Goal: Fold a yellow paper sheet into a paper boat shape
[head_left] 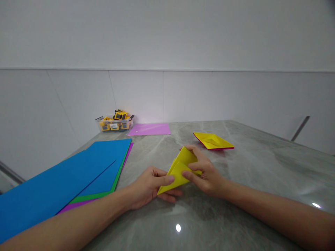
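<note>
The yellow paper (178, 171) is seen creased into a layered, pointed shape, judged part-folded and less finished than the folded yellow piece (213, 141) laid farther back on the desk (248, 188). It is held low over the desk's middle. Its lower corner is pinched by the left hand (149, 186), thumb pressed over curled fingers, and its upper flaps are gripped by the right hand (206, 174), fingers closed narrow.
</note>
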The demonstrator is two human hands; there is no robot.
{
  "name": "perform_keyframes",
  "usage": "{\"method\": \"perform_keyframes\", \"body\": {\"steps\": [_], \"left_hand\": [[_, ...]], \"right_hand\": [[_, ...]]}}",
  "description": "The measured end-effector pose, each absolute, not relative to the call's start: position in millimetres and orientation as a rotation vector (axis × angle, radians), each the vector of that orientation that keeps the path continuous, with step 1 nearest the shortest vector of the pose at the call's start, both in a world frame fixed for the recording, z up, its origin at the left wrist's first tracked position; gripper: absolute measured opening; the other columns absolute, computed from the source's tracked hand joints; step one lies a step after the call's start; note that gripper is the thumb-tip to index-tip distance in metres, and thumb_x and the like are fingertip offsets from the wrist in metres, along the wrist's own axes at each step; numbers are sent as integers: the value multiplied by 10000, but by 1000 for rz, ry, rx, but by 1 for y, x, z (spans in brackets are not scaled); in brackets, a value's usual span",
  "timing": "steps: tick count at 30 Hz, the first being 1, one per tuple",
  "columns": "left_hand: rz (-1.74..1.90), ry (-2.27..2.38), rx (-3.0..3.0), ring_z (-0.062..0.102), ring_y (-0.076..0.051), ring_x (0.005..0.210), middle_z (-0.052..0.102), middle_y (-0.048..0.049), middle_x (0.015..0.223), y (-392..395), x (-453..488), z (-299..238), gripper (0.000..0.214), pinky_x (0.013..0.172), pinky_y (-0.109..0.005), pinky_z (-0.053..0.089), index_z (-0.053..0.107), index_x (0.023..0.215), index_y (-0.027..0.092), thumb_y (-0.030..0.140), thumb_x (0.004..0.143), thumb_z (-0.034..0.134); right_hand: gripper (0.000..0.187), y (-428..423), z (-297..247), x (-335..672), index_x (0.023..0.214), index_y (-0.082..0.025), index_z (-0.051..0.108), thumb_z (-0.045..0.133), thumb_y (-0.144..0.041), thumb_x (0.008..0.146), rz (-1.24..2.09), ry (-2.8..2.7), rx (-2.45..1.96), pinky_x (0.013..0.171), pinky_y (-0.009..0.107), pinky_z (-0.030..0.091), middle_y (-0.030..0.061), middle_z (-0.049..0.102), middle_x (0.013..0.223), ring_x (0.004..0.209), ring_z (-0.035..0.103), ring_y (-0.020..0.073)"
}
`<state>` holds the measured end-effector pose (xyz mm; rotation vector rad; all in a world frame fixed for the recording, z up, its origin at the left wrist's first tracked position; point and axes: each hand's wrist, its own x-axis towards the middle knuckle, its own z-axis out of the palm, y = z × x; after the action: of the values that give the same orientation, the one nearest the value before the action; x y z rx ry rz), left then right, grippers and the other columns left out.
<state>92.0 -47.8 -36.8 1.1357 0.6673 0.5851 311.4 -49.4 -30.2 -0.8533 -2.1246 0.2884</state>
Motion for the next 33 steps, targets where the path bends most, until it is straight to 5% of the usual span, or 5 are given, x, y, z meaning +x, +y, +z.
{"method": "perform_keyframes", "body": {"steps": [7, 16, 22, 27, 33], "left_hand": [[456, 641, 1073, 719, -206, 713, 734, -198, 824, -45, 93, -39, 337, 653, -252, 569, 703, 931, 23, 331, 804, 661], [490, 643, 1160, 711, -208, 835, 735, -149, 883, -47, 93, -41, 243, 693, -236, 564, 712, 934, 61, 202, 737, 724], [608, 694, 1153, 704, -204, 851, 726, -124, 901, -48, 96, -42, 227, 709, -241, 557, 721, 914, 73, 205, 730, 723], [599, 699, 1187, 704, -209, 849, 732, -147, 908, -48, 96, -46, 251, 722, -257, 556, 714, 950, 68, 242, 771, 695], [605, 680, 1226, 701, -224, 871, 729, -155, 931, -51, 96, -45, 347, 736, -274, 555, 707, 962, 69, 364, 778, 702]], "right_hand": [[362, -43, -30, 311, 617, -122, 646, 547, -368, 863, 412, -2199, -938, 908, 387, 421, 138, 457, 1256, 1042, 520, 251], [372, -42, -29, 309, 549, -139, 652, 588, -349, 849, 446, -2120, -876, 917, 380, 423, 110, 478, 1272, 1105, 506, 258], [224, -47, -26, 306, 639, -183, 727, 684, -360, 770, 214, -1994, -1122, 1058, 542, 244, 102, 456, 1346, 1245, 385, 332], [273, -47, -25, 305, 640, -175, 725, 647, -379, 803, 491, -1958, -1099, 918, 419, 429, 97, 515, 1207, 1050, 526, 258], [285, -47, -26, 304, 628, -160, 723, 639, -367, 806, 465, -1940, -1103, 836, 370, 449, 91, 505, 1058, 956, 533, 237]]}}
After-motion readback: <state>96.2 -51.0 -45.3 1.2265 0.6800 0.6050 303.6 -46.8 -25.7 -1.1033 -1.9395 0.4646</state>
